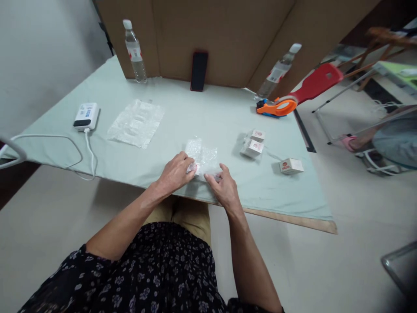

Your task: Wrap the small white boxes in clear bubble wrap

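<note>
Bubble wrap lies on table. Left hand, half-curled, pinches a red-printed item at its left; right hand, fingers parted, touches its right edge, grip undetermined. 2 boxes sit right of it.

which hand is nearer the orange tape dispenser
Right. The right hand is at the right of the near bubble wrap, below and left of the orange tape dispenser in the picture; the left hand is farther left, at the wrap's left side.
</note>
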Tool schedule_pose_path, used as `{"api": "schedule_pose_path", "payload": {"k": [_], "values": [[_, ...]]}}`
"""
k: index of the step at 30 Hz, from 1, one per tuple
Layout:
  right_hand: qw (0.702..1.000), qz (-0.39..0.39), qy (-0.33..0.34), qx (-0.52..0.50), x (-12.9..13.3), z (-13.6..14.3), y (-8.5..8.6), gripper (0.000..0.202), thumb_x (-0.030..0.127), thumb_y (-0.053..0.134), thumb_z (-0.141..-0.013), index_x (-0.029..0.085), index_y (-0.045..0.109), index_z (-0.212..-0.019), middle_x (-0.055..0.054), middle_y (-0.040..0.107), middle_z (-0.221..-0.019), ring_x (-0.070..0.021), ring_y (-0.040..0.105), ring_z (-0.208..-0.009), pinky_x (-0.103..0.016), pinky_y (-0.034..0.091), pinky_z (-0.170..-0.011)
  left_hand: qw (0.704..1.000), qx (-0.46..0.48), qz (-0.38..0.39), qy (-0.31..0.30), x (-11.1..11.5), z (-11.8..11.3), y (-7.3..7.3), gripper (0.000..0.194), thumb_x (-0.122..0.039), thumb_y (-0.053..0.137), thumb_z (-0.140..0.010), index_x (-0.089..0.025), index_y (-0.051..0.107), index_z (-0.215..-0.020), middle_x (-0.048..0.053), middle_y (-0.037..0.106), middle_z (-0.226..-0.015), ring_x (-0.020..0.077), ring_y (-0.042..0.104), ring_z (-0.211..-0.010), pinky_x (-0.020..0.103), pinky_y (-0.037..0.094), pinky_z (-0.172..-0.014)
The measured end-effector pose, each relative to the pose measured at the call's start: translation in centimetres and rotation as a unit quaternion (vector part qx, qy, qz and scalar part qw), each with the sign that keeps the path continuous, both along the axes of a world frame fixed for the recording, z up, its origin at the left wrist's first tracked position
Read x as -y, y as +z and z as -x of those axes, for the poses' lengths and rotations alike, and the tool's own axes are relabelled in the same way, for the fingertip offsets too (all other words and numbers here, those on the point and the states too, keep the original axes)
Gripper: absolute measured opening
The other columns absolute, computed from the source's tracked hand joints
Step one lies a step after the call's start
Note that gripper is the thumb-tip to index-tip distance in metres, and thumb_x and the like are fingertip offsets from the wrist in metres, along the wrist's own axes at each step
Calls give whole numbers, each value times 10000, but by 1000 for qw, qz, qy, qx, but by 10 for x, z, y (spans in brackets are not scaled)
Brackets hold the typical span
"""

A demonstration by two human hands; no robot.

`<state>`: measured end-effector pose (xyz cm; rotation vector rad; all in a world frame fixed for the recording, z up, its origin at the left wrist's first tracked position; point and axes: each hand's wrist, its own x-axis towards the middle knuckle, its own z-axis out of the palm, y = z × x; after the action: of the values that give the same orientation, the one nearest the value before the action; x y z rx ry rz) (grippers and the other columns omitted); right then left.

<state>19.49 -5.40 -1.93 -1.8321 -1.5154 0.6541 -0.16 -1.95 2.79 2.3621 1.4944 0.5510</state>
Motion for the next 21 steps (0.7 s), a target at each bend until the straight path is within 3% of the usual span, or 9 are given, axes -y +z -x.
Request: {"api": "schedule_pose_path", "payload": {"k": [3,7,13,17,21], "values": [[998,-5,-11,-59,-11,9,-3,781,550,696,-733,126,521,-1365,-80,696,-860,-254,636,-774,-387,507,-723,1000,-20,-11,-8,-3,0,-1,175,-257,556,-927,-168,705,-947,117,622,-1013,245,575,-997,365,500,-902],[990,-7,-20,-139,-16,20,-4,746,452,662,-735,97,496,-1369,9,629,-729,-184,571,-665,-336,486,-670,999,-23,-18,-19,-5,0,-1,191,-242,550,-925,-159,720,-903,133,607,-1066,258,553,-1036,388,481,-952],[973,-22,-40,-226,-18,38,3,461,422,664,-710,140,656,-1074,6,644,-740,-149,558,-641,-298,478,-644,998,-2,58,0,-6,-1,4,142,-249,597,-894,-171,709,-934,114,562,-1043,248,573,-998,363,507,-884],[982,-29,-25,-187,-15,46,15,242,407,635,-766,171,678,-798,19,596,-660,-136,515,-617,-275,435,-608,995,-8,95,-8,-7,-1,8,154,-221,611,-875,-167,693,-993,112,555,-1055,241,592,-993,354,514,-896],[994,-36,9,-104,-14,49,27,245,386,604,-802,170,716,-836,-1,652,-679,-154,551,-633,-294,462,-658,994,-14,110,-15,-8,0,11,164,-219,571,-893,-173,687,-999,106,553,-1056,234,596,-990,354,520,-899]]}}
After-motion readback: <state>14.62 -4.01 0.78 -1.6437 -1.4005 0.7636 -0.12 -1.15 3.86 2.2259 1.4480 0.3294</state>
